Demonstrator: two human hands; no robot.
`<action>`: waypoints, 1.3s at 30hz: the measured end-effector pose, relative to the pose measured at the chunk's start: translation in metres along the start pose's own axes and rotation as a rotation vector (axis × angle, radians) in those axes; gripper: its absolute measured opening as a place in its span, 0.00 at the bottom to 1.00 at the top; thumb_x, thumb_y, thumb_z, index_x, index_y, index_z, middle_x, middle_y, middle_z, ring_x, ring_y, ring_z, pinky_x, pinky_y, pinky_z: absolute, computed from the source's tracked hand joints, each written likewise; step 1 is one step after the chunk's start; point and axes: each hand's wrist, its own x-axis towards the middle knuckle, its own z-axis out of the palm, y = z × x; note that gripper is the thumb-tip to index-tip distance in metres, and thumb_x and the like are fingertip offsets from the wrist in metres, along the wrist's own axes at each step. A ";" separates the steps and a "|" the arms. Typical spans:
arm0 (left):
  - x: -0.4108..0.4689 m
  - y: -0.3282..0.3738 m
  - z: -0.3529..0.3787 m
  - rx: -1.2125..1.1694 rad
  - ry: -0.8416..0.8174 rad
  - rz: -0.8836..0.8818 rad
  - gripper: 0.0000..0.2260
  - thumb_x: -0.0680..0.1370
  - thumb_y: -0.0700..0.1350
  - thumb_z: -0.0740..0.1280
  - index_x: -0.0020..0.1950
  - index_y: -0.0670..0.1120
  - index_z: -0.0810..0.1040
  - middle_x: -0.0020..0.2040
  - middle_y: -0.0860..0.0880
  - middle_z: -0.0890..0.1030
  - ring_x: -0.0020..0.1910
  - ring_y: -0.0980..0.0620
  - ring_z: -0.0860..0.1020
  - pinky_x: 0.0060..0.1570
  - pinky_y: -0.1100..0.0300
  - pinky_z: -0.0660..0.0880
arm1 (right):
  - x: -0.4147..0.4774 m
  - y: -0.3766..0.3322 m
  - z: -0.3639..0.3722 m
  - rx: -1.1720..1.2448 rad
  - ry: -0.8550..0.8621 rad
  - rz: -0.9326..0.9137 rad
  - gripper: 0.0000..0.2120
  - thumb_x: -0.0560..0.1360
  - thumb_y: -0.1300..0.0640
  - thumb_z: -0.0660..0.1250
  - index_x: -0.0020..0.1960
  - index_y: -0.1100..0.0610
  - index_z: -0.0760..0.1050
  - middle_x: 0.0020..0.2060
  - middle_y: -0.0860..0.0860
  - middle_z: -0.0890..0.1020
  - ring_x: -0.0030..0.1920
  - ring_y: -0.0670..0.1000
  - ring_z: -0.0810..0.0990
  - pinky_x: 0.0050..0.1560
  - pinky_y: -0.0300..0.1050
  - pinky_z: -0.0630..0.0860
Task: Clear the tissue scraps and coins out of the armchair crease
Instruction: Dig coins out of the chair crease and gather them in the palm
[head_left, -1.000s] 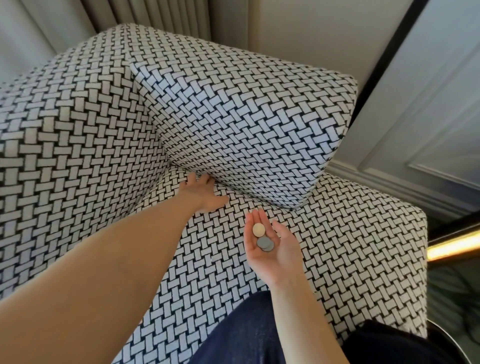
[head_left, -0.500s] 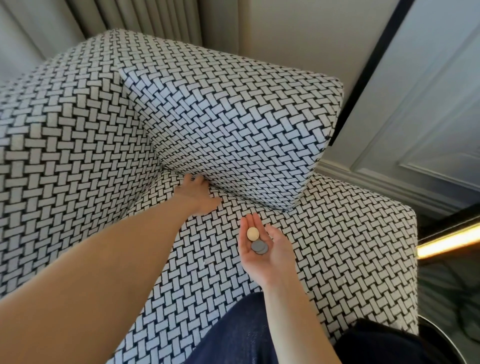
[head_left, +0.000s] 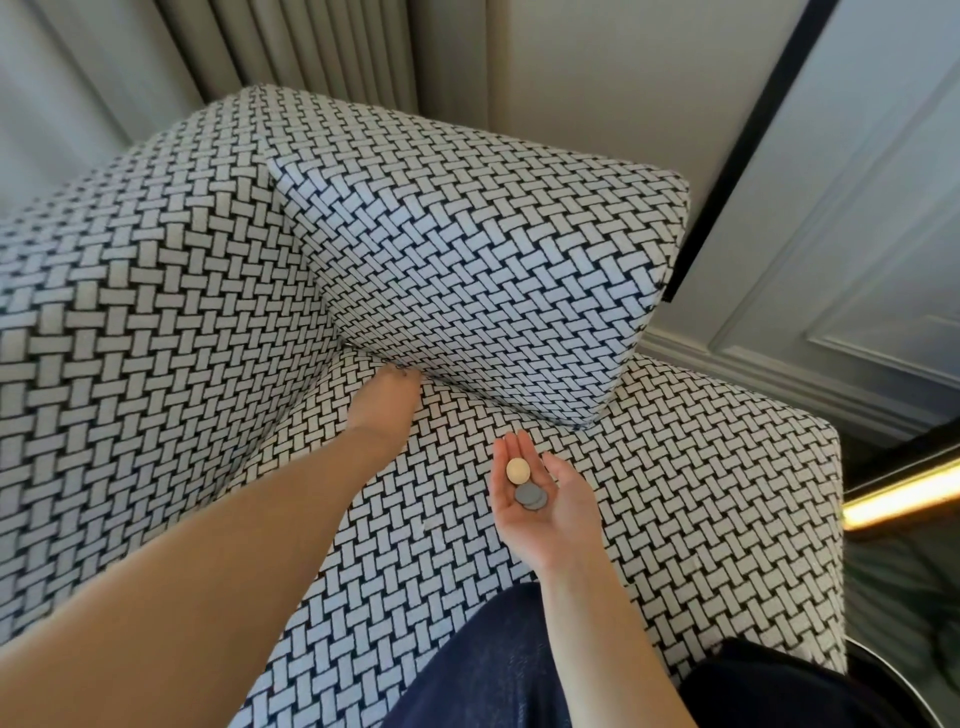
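So here's what we've got: a boxy armchair (head_left: 156, 312) in black-and-white basket-weave fabric fills most of the frame. The left hand (head_left: 384, 402) sits just left of centre, with its arm coming up from the lower left. It's shoved into the crease (head_left: 483, 395) where the back cushion (head_left: 493, 270) meets the seat (head_left: 675, 493). The fingers are buried under the cushion edge, so we honestly can't tell if they're spread, curled or pinching anything. Only the back of the hand and the wrist show.

The right hand (head_left: 545, 501) hovers a bit below and right of centre, palm up, above the seat and apart from the cushion. Its fingers are close together and nearly straight, with the thumb out to the right, so the hand makes a shallow tray. On it we see a pale gold coin (head_left: 518, 470) near the base of the fingers, and what look like two grey coins (head_left: 531, 497) overlapping right below it. So those coins are out of the crease and lying in the hand.

Along the bottom edge there's a dark blue trouser leg (head_left: 498, 670). At the top, left of centre, hangs a pleated curtain (head_left: 322, 47), the right side is a panelled wall (head_left: 857, 234), and a warm strip light (head_left: 904, 496) glows at the right edge.
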 end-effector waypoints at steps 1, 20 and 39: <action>-0.005 -0.001 0.000 0.009 0.007 -0.004 0.17 0.74 0.28 0.60 0.61 0.40 0.71 0.54 0.42 0.75 0.48 0.46 0.76 0.46 0.57 0.75 | -0.001 0.000 0.001 -0.005 0.004 -0.002 0.15 0.80 0.57 0.58 0.56 0.66 0.78 0.50 0.60 0.83 0.51 0.56 0.83 0.52 0.47 0.79; -0.088 0.045 -0.072 -0.939 0.011 0.100 0.03 0.73 0.50 0.72 0.40 0.57 0.85 0.39 0.60 0.84 0.41 0.57 0.82 0.48 0.64 0.76 | -0.008 0.000 0.006 -0.079 -0.181 -0.012 0.23 0.81 0.48 0.55 0.60 0.66 0.76 0.56 0.61 0.81 0.57 0.56 0.80 0.64 0.48 0.72; -0.065 0.034 -0.051 -0.767 0.190 0.154 0.13 0.78 0.48 0.64 0.63 0.52 0.77 0.55 0.53 0.74 0.57 0.53 0.68 0.56 0.68 0.62 | -0.007 0.000 0.007 0.063 -0.183 -0.042 0.21 0.80 0.51 0.56 0.60 0.66 0.75 0.54 0.62 0.82 0.56 0.58 0.81 0.59 0.48 0.76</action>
